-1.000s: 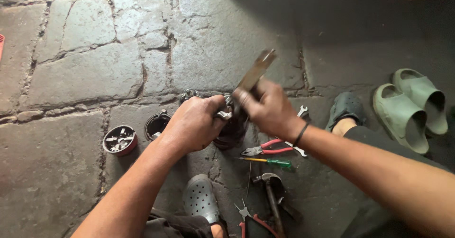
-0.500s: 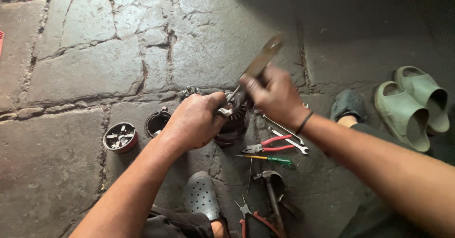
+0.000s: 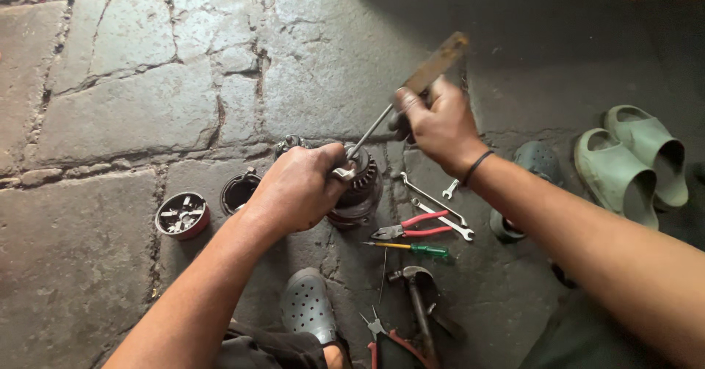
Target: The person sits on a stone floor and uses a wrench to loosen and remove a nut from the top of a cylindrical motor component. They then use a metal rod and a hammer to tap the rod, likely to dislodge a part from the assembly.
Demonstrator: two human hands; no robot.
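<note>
Left hand (image 3: 297,189): clenched over the top of the motor part (image 3: 358,189); fingers wrap its upper rim, thumb side towards the person.
Right hand (image 3: 437,123): fist closed round the wooden handle (image 3: 435,64) of a tool; the handle sticks up and away past the knuckles.
Shaft (image 3: 373,130): thin metal, runs from under the right fingers down to the left fingertips; tip meets the top of the motor part, exact contact point hidden by the left fingers.
Motor part: dark, round, toothed edge showing on its right; stands on the stone floor (image 3: 132,112) directly below the left fingers.
Band (image 3: 476,167): dark, on the right wrist.
Right of the left fingers, below the right wrist: two spanners (image 3: 439,206), red pliers (image 3: 411,228), then a green screwdriver (image 3: 413,248), all flat on the floor.
Below those, nearer the person: hammer (image 3: 418,295) and a second pair of pliers (image 3: 385,336), red-handled.
Left of the left wrist: black ring (image 3: 239,190), and beyond it a red tin (image 3: 182,215) with small metal bits inside.
Below the left forearm: grey clog (image 3: 308,306) on the person's foot.
Far right of the right arm: pair of green slides (image 3: 631,165), well apart from both hands.
</note>
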